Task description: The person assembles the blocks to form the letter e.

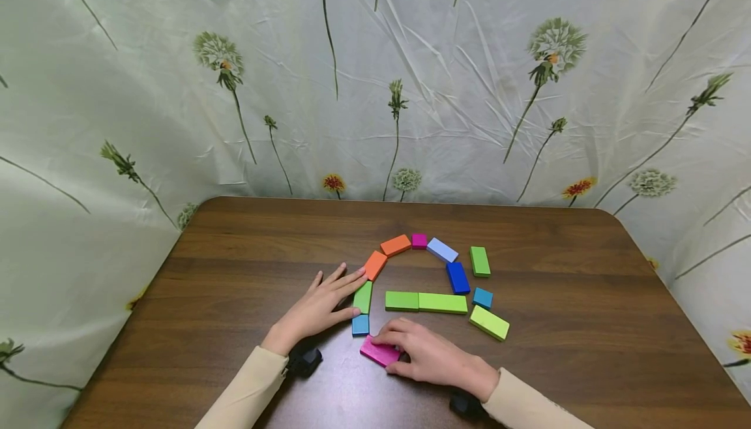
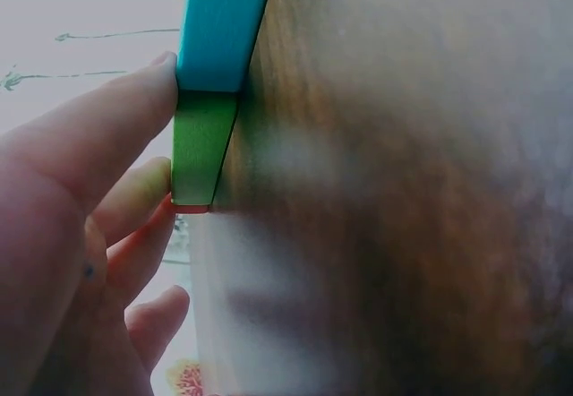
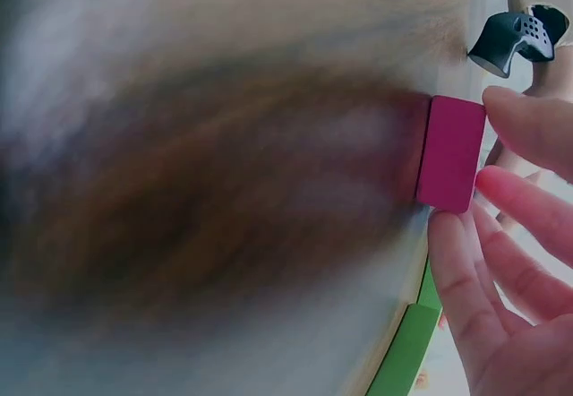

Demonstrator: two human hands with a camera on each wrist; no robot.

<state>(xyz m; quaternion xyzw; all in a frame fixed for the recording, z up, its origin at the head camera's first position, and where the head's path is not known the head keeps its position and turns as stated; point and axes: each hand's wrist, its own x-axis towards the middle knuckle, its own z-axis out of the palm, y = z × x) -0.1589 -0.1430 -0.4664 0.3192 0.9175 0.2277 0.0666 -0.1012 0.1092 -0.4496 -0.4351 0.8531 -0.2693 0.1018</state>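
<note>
My right hand (image 1: 431,354) grips a pink wooden block (image 1: 378,351) between thumb and fingers, low over the table near the curve's lower left end. In the right wrist view the same pink block (image 3: 451,154) has fingertips at its edges. With fingers spread, my left hand (image 1: 319,305) lies along the left side of the curve, its fingertips touching the blocks there. Those are a green block (image 1: 363,296), a teal block (image 1: 360,325) below it, and an orange block (image 1: 375,265) above. The left wrist view shows the thumb against the teal block (image 2: 224,29).
The curve continues through another orange block (image 1: 396,245), a magenta block (image 1: 419,241), a light blue block (image 1: 442,250) and a dark blue block (image 1: 457,278). Two green blocks (image 1: 426,302) form a row inside. Several loose blocks (image 1: 489,323) lie right on the wooden table (image 1: 264,240).
</note>
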